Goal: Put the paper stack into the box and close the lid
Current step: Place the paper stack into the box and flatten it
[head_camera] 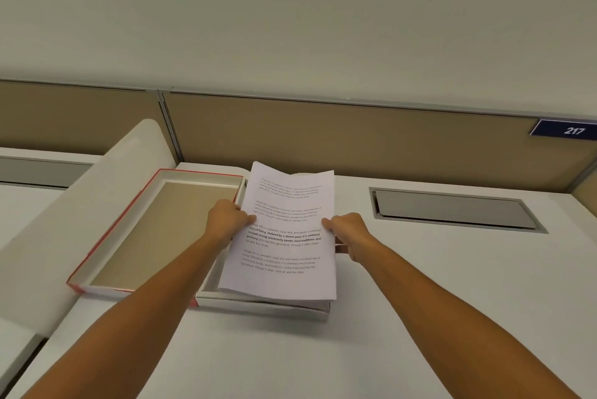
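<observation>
A stack of white printed paper (pixel 287 256) is held flat between both hands, its far edge curling up. My left hand (pixel 227 219) pinches its left edge and my right hand (pixel 350 232) grips its right edge. The stack hovers over the shallow white box (pixel 258 306), whose front wall shows just under the paper's near edge; the paper hides the box's inside. Its red-edged lid (pixel 155 230) lies open to the left, brown inner face up, against the box's left side.
All this sits on a white desk (pixel 387 318). A curved white divider (pixel 80 211) rises just left of the lid. A grey cable hatch (pixel 452 209) is set into the desk at the right. A tan partition (pixel 355 140) with a blue "217" sign (pixel 568 130) closes the back.
</observation>
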Demonstrator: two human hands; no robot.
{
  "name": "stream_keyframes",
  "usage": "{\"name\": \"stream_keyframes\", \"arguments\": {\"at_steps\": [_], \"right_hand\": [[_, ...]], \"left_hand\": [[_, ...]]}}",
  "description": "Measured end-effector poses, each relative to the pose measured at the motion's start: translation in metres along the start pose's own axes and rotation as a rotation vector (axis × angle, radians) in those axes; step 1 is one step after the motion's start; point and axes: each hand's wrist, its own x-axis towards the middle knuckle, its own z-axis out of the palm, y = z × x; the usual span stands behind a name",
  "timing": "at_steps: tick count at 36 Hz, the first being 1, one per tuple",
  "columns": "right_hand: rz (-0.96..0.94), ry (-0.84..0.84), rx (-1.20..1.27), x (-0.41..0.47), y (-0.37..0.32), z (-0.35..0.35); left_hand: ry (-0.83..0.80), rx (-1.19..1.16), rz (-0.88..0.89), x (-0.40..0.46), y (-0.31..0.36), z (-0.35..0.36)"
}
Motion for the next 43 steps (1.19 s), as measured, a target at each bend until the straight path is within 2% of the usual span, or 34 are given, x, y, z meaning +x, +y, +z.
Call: {"name": "stream_keyframes", "arguments": {"at_steps": [15, 24, 43], "right_hand": [[0.041, 0.085, -0.07, 0.047, -0.01, 0.037], [0.071, 0.107, -0.138, 0.074, -0.003, 0.045], [0.008, 0.109, -0.483, 0.091, 0.004, 0.06]], "left_hand": [[0.085, 0.108, -0.053, 0.061, -0.009, 0.012], [0.058, 0.146, -0.103, 0.082, -0.027, 0.028], [0.039, 0.199, -0.155, 0.101, -0.053, 0.049]]}}
